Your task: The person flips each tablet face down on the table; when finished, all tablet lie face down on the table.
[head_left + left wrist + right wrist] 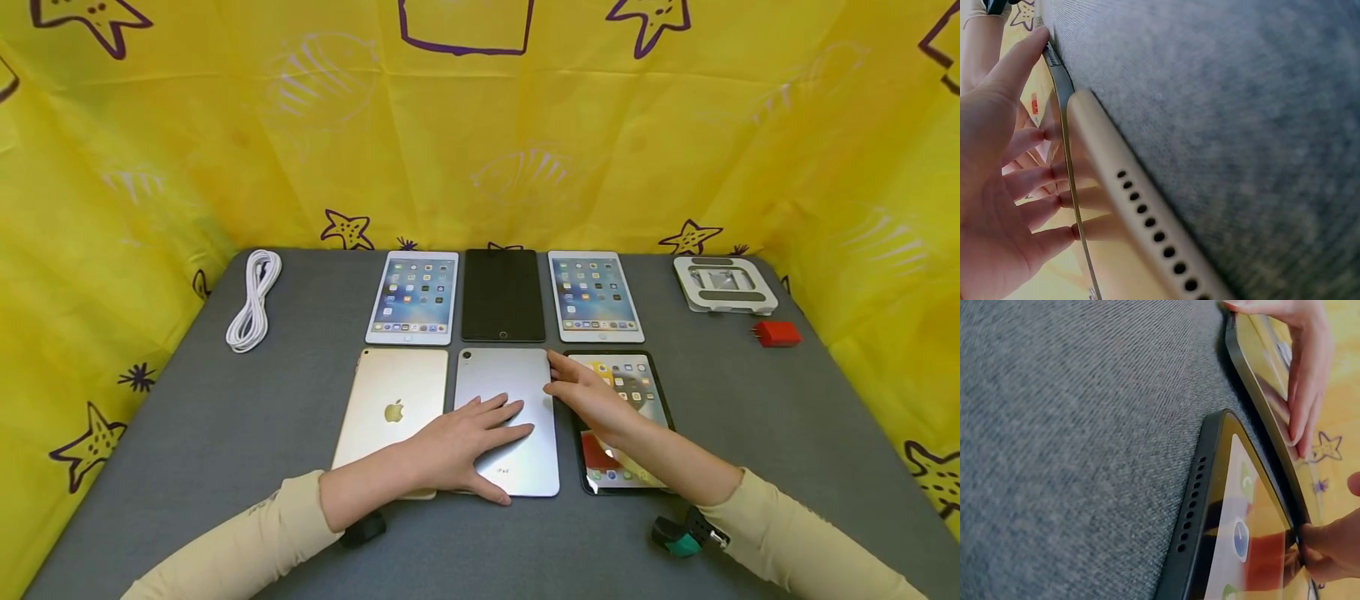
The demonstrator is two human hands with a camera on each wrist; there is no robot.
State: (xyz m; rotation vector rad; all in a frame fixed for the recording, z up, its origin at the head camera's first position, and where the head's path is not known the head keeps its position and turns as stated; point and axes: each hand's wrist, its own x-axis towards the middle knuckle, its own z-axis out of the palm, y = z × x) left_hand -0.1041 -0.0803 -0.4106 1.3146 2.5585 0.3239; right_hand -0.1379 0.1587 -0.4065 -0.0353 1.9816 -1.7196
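A silver tablet [517, 371] lies back side up in the middle of the front row. My left hand [468, 437] rests on its back with fingers spread, the thumb down at the near edge. At the tablet's right edge, close to its far corner, my right hand [596, 400] touches with thumb and fingertips. The right forearm crosses over a black-framed tablet [642, 375] with a lit screen. Left of the silver one lies a gold tablet [408, 379], back up, partly under the left wrist. The left wrist view shows its speaker-hole edge [1141, 206] close up.
Behind stand out two white tablets, left [412, 292] and right [596, 292], around a dark-screened tablet [502, 296]. A coiled white cable [255, 304] lies far left. A folded grey-white stand [723, 296] and a red charger plug [777, 334] are at the right. Yellow cloth [480, 125] encloses the table.
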